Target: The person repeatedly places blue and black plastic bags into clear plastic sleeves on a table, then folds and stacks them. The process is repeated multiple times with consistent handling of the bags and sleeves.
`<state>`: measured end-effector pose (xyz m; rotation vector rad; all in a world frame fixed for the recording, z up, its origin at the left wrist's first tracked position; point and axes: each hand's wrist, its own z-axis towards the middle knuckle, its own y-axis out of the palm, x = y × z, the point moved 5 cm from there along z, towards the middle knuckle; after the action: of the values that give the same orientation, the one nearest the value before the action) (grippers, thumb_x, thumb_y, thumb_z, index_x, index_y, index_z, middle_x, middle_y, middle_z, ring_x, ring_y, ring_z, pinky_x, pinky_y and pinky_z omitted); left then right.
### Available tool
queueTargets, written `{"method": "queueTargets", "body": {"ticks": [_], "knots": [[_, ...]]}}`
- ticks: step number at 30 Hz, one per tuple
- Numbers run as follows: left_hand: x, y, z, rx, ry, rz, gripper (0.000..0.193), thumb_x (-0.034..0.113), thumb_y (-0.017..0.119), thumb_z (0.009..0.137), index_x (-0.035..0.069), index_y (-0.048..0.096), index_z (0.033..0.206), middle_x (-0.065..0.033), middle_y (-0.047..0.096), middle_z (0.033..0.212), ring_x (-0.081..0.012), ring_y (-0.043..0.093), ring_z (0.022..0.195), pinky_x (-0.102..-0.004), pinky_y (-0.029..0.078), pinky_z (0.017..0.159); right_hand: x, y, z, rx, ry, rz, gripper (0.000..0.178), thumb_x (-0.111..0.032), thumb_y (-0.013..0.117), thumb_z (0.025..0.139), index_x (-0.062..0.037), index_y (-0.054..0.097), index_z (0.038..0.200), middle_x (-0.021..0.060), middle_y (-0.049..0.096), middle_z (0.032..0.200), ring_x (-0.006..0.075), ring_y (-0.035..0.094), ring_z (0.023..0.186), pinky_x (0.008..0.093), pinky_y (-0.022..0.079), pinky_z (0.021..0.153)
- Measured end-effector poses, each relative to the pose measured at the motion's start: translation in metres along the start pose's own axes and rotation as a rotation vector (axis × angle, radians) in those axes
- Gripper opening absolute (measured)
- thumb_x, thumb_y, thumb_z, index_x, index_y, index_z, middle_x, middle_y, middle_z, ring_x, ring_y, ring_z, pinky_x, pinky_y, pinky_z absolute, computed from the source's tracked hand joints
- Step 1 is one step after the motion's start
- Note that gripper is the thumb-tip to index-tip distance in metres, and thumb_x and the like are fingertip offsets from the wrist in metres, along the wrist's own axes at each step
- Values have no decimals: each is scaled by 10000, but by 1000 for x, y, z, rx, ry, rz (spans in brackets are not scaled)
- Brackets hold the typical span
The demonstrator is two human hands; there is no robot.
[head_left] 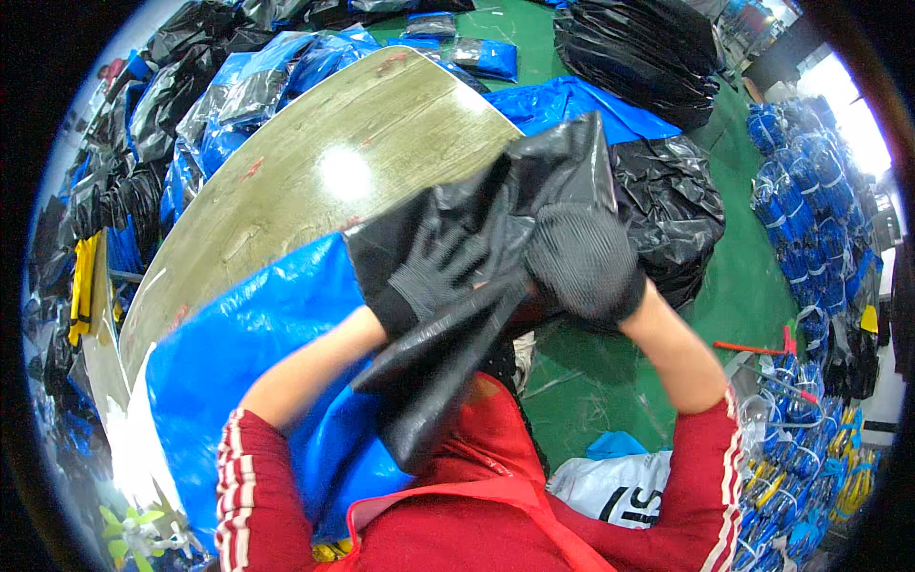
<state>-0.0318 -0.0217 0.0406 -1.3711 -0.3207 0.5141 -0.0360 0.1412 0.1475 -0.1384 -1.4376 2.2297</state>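
Glossy black plastic sheeting (486,200) lies creased over the near edge of a wood-grain table (315,153), and part of it hangs down toward my lap. Next to it on the left spreads smooth blue sheeting (257,315); I cannot tell whether the two are joined. My left hand (438,276), in a dark ribbed glove, rests on the black sheeting with its fingers spread. My right hand (583,262), gloved alike, is closed on a gathered fold of the black sheeting. Its back faces up, slightly blurred, and hides most of its fingers.
Piles of black and blue plastic packages (229,95) crowd the table's far left side. Large black bundles (639,57) lie on the green floor (743,229) beyond. Stacked blue tied bundles (805,200) line the right. A white printed sack (610,486) sits by my right elbow.
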Motion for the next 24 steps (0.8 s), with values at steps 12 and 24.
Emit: {"method": "queueTargets", "body": {"ticks": [12, 24], "knots": [[-26, 19, -110, -67, -151, -330, 528, 355, 514, 897, 86, 472, 1348, -204, 423, 1429, -364, 317, 1388, -531, 176, 1159, 84, 209, 59, -801, 415, 220, 582, -703, 555, 765, -215, 724, 1032, 141, 697, 1029, 371, 653, 951, 472, 508, 858], [61, -108, -547, -225, -1180, 0, 398, 331, 571, 900, 90, 570, 1217, -203, 507, 1276, -308, 414, 1211, -434, 322, 1027, 83, 161, 36, -974, 603, 47, 541, -630, 549, 807, -156, 733, 993, 154, 689, 1051, 341, 660, 984, 464, 504, 871]]}}
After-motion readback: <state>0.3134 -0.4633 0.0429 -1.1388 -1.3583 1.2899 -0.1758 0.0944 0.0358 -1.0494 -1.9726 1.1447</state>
